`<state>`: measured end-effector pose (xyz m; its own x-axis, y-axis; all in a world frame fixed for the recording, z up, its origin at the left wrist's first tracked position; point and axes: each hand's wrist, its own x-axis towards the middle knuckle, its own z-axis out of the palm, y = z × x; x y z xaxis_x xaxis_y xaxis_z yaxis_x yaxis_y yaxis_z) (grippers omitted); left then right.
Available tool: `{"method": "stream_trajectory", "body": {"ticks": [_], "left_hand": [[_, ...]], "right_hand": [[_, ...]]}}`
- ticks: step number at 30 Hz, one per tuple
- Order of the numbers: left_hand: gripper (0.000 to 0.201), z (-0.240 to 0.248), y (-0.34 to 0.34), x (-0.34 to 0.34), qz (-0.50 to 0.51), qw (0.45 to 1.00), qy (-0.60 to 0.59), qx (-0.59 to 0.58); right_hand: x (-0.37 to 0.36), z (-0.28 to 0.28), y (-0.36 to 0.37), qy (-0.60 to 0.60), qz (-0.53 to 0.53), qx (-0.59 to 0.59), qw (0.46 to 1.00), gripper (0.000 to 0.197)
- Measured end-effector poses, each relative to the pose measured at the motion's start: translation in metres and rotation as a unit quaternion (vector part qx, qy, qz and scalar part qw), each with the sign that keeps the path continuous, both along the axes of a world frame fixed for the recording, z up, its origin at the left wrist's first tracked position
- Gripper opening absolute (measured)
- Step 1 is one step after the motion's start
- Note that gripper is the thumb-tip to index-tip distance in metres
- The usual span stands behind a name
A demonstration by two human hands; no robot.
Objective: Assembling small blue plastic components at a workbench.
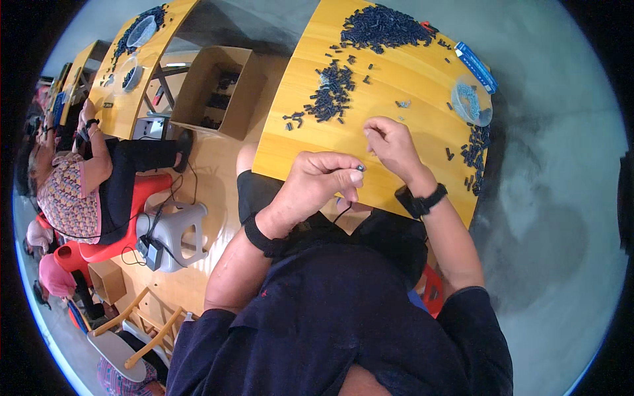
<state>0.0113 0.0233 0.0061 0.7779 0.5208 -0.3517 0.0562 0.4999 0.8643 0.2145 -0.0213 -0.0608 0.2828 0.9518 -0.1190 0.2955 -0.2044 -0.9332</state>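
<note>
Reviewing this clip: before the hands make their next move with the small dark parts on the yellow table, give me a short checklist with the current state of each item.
1. Left hand pinches a small dark part at its fingertips: ok.
2. Right hand holds something: cannot tell, fingers curled.
3. The two hands are close together above the yellow table: ok.
4. Loose pile of dark parts lies ahead of the hands: ok.
5. Clear bowl stands upright near the table's right edge: ok.

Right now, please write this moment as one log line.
left hand: pinches small dark part | right hand: fingertips pinched above table | loose parts pile ahead
</note>
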Motion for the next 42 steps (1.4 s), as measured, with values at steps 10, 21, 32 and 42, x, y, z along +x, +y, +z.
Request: {"method": "stream_trajectory", "body": {"ticks": [10, 21, 32, 42], "left_hand": [[0.014, -0.011, 0.0, -0.01, -0.003, 1.0, -0.018, 0.003], [0.015, -0.014, 0.001, -0.013, 0.009, 1.0, -0.016, 0.014], [0.017, -0.011, -0.003, -0.01, 0.024, 1.0, -0.005, 0.015], [0.016, -0.01, -0.004, -0.009, 0.038, 0.999, -0.008, 0.029]], "right_hand": [[0.01, -0.051, 0.057, -0.236, 0.032, 0.096, 0.966, 0.014], [-0.011, -0.041, 0.058, -0.268, 0.072, 0.062, 0.959, 0.013], [-0.018, -0.047, 0.056, -0.38, 0.09, 0.038, 0.92, 0.01], [-0.008, -0.04, 0.039, -0.368, 0.089, 0.064, 0.923, 0.017]]}}
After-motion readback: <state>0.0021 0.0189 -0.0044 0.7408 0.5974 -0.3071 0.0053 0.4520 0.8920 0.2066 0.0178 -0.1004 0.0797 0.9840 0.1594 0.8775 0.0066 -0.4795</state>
